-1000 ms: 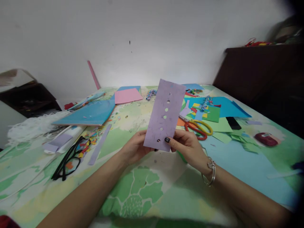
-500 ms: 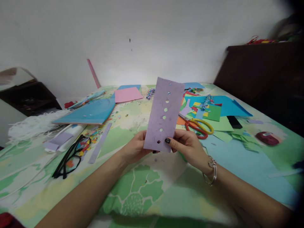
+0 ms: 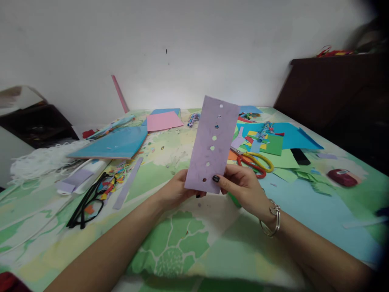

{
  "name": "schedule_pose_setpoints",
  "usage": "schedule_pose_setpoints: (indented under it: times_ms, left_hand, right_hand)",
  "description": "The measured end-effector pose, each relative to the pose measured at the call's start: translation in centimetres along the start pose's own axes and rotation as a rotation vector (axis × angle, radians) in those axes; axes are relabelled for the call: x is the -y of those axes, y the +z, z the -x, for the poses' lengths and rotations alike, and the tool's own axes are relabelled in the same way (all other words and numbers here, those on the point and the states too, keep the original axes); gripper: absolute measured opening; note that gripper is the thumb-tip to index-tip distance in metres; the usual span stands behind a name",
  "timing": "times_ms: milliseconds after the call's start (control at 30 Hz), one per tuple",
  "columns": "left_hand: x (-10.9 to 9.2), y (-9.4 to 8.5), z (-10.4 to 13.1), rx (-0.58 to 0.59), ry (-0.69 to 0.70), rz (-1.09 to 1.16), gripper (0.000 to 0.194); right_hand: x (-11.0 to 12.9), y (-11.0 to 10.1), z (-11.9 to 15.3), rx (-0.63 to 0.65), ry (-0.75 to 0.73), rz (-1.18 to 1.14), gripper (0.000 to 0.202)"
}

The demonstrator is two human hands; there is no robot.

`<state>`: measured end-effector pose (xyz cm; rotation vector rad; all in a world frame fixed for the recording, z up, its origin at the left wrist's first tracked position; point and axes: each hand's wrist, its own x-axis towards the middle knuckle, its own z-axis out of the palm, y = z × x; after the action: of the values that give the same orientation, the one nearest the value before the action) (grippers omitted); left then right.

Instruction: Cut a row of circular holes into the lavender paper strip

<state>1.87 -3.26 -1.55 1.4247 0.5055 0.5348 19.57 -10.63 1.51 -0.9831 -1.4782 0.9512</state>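
Upright in front of me is a purple paper strip [image 3: 205, 138], leaning a little to the right, with a column of several punched holes down it. My left hand [image 3: 174, 188] holds its lower left edge, most fingers hidden behind the paper. My right hand [image 3: 241, 186] pinches the lower right edge, thumb on the front beside the lowest hole. Just beyond the right hand lie scissors [image 3: 257, 162] with red and yellow handles. A small green thing [image 3: 234, 200] shows under the right hand, too covered to name.
Black eyeglasses [image 3: 88, 202], paper scraps and a narrow purple strip [image 3: 128, 183] lie at left, near a blue folder [image 3: 112, 142]. Pink paper [image 3: 164, 121] is at the back. Coloured papers [image 3: 275, 142], a dark phone-like object [image 3: 300, 156] and a dark red mouse [image 3: 342, 177] lie right.
The purple strip has shifted slightly up and right, and its top hole shows more fully. Both hands keep their hold on it. Things on the table have not moved.
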Motion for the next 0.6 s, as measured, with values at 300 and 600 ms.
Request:
schedule_pose_setpoints:
  times_ms: [300,600]
  left_hand:
    - [-1.1,-1.3,-0.3,-0.253,-0.201,-0.162,0.031]
    - [-2.2,0.0,-0.3,-0.294,-0.151,0.164,0.033]
  right_hand:
    - [-1.0,-0.4,-0.4,-0.219,-0.141,0.229,0.016]
    - [-2.1,-0.6,-0.5,-0.269,-0.47,0.545,0.024]
